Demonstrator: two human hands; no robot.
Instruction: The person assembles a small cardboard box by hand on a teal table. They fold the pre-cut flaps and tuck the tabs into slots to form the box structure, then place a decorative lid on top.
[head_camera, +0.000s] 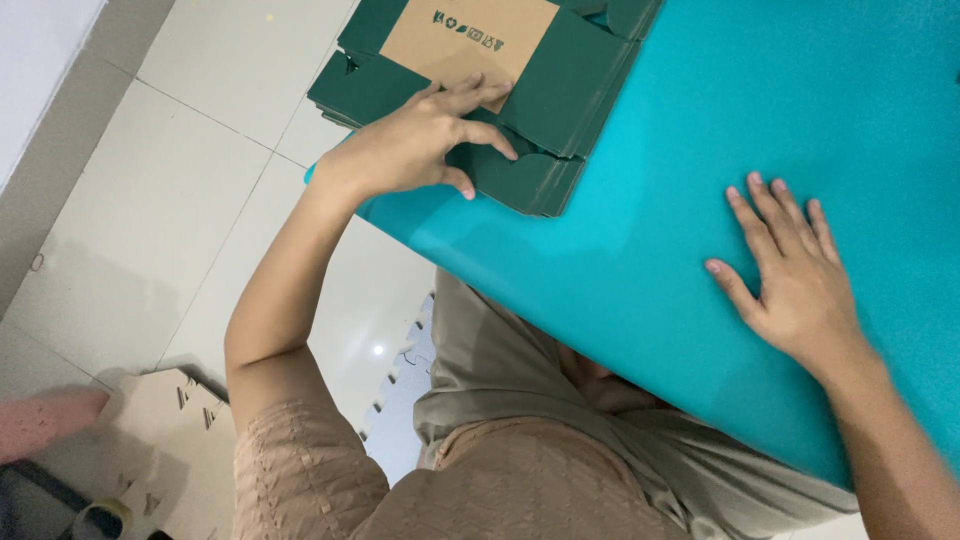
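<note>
My left hand (420, 140) rests on a stack of flat dark green cardboard box blanks (560, 90) at the near-left corner of a teal table (690, 200); its fingers curl over the stack's edge, thumb at the side. The top blank shows a brown unprinted panel (465, 35) with small dark symbols. My right hand (790, 270) lies flat on the bare teal tabletop to the right, fingers spread, holding nothing. The stack's far part is cut off by the frame's top edge.
Pale floor tiles (180, 200) lie left of the table. Brown flat cardboard pieces (170, 420) sit on the floor at lower left, with a tape roll (105, 518) beside them. My beige clothing (520, 440) fills the bottom middle.
</note>
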